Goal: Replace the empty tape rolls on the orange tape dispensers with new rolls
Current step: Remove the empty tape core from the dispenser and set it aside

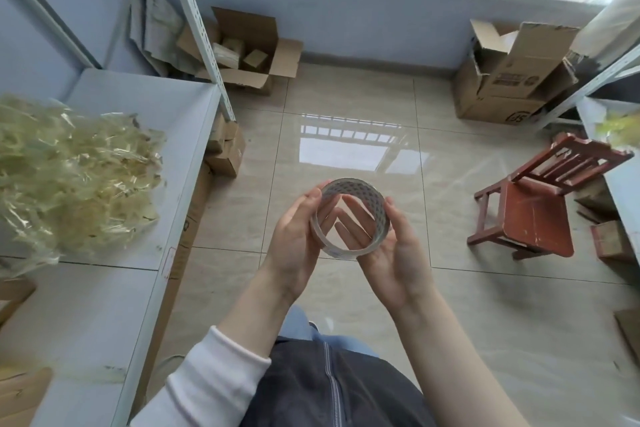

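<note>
- Whitish, thin-walled and hollow, the tape roll (360,196) sits between both hands, in front of the body and above the tiled floor (346,97), well apart from the shelf (114,288) on the left.
- Left hand (294,229): its grip is closed on the roll's left outer wall, with the fingers wrapped along the rim.
- Right hand (391,250): its grip cradles the right side. The thumb lies on the outer wall, and the fingers show through the open centre.
- The roll tilts so that its patterned inner wall faces the camera. I cannot tell whether any real thickness of tape is left on it.
- Handling, as I judge it: the roll is very light, and its thin wall should be stiff enough to keep its round shape. A hard squeeze across the middle would likely bend it oval.
- The outer face looks glossy and is probably slick, and any loose tape end would be sticky.
- The best hold is across the two flat edges or through the hollow centre, which leaves the outer wrap alone.
- No orange dispenser is in view. Crumpled clear film (69,177) lies heaped on the shelf.
</note>
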`<action>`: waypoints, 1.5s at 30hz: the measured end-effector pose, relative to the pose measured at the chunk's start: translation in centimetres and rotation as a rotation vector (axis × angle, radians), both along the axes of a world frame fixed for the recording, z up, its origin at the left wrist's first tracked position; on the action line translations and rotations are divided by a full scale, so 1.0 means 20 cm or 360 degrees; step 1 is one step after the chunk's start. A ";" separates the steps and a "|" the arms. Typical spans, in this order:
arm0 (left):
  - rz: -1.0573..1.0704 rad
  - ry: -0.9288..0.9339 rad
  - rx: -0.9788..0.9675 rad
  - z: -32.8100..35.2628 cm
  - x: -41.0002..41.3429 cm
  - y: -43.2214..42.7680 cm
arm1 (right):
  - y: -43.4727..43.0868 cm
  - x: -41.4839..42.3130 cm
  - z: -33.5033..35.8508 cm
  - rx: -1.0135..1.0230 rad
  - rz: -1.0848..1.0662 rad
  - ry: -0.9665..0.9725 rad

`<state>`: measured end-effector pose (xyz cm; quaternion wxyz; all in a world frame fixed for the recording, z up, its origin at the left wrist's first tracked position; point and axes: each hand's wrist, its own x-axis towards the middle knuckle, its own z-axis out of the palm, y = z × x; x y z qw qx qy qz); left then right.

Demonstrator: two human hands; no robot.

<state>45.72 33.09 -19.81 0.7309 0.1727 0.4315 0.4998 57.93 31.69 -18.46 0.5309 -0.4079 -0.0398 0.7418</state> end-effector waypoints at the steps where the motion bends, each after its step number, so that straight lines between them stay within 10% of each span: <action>1: 0.0005 0.0001 -0.0004 0.00 0.00 0.03 | 0.04 0.00 0.00 -0.0019 -0.0019 0.0000; 45: 0.0258 -0.0141 0.0187 0.10 -0.04 3.11 | 3.26 -0.05 0.11 0.0148 0.0296 -0.0084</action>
